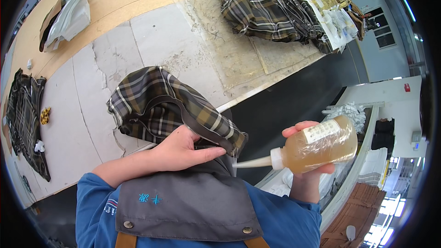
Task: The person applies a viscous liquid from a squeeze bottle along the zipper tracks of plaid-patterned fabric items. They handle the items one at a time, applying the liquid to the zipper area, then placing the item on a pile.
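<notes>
My left hand (187, 151) grips the edge of a plaid fabric piece (203, 106) beside its metal zipper (200, 133), thumb on top near the zipper's end. The rest of the piece lies bunched over the table edge. In my right hand (310, 162) is a clear squeeze bottle (324, 144) of amber liquid, tilted sideways, with a label and a long white nozzle (253, 163). The nozzle's tip is just below the fabric's corner, and clear strands run between them. My left fingers are partly hidden under the cloth.
A stack of plaid pieces (262, 10) lies at the table's far right beside plastic bags (336, 24). More plaid cloth (26, 120) is at the left, near a yellow-and-black item (45, 115). White sheets (70, 17) lie farther back. Shelving (344, 175) stands to my right.
</notes>
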`<control>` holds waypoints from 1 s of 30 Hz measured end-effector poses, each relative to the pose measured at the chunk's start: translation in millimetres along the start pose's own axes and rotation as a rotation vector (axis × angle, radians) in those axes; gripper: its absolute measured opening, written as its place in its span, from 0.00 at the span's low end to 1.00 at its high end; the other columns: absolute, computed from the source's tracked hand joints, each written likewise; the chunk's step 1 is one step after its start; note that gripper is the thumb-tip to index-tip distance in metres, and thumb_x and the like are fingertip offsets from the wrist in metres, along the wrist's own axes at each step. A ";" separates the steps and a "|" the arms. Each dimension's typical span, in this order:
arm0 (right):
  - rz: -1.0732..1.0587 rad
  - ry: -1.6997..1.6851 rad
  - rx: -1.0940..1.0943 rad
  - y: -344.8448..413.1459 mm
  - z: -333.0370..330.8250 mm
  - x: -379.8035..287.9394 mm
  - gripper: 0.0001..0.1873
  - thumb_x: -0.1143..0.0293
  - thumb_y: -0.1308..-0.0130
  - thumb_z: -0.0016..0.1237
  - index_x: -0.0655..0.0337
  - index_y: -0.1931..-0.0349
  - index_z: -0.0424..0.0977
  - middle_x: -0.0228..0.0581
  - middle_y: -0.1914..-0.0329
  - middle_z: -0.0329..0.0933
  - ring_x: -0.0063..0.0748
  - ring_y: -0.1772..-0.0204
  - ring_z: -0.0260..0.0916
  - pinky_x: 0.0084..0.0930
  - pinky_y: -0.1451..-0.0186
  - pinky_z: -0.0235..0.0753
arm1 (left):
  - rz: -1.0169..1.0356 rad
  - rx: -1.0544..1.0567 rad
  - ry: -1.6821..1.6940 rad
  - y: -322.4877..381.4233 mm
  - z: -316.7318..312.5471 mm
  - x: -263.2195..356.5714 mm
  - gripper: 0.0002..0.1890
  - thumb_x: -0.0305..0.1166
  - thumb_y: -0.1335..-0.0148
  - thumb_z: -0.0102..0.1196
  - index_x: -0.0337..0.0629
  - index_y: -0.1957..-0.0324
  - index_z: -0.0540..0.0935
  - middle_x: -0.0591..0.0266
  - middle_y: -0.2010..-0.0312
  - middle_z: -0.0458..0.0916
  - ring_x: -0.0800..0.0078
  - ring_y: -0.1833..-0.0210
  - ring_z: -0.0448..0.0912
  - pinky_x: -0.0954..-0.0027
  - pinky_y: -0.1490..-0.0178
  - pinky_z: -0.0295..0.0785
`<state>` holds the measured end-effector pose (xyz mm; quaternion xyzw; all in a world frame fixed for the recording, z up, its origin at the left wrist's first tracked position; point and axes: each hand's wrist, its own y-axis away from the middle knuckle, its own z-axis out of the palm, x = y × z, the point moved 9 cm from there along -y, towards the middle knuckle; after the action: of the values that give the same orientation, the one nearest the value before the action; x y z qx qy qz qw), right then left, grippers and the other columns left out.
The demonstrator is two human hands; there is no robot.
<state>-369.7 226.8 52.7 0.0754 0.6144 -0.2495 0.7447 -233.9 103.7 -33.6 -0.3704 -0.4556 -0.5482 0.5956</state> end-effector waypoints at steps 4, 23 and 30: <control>0.056 -0.081 0.192 5.6 -18.4 5.0 0.52 0.31 0.61 0.51 0.71 0.46 0.61 0.57 0.52 0.70 0.39 0.51 0.73 0.25 0.57 0.79 | -0.009 0.002 0.130 1.9 -0.1 -5.5 0.18 0.26 0.44 0.57 0.36 0.50 0.73 0.61 0.53 0.75 0.77 0.50 0.72 0.72 0.44 0.66; 0.023 0.081 0.152 5.3 -15.2 7.9 0.51 0.29 0.59 0.48 0.71 0.49 0.63 0.50 0.55 0.71 0.35 0.56 0.75 0.18 0.64 0.77 | -0.070 0.012 0.107 1.7 -0.9 -5.6 0.18 0.25 0.45 0.57 0.36 0.51 0.72 0.62 0.54 0.75 0.76 0.50 0.73 0.72 0.44 0.67; 0.074 -0.113 0.071 10.0 -12.8 20.0 0.54 0.34 0.66 0.59 0.73 0.48 0.62 0.63 0.52 0.70 0.41 0.51 0.74 0.28 0.54 0.78 | -0.035 0.063 0.150 1.7 -4.7 -3.7 0.18 0.26 0.44 0.58 0.35 0.51 0.72 0.62 0.54 0.75 0.77 0.50 0.73 0.73 0.45 0.67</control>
<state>-373.9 235.2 28.8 0.1101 0.5589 -0.2470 0.7839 -231.5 100.6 -38.5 -0.3011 -0.4332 -0.5702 0.6298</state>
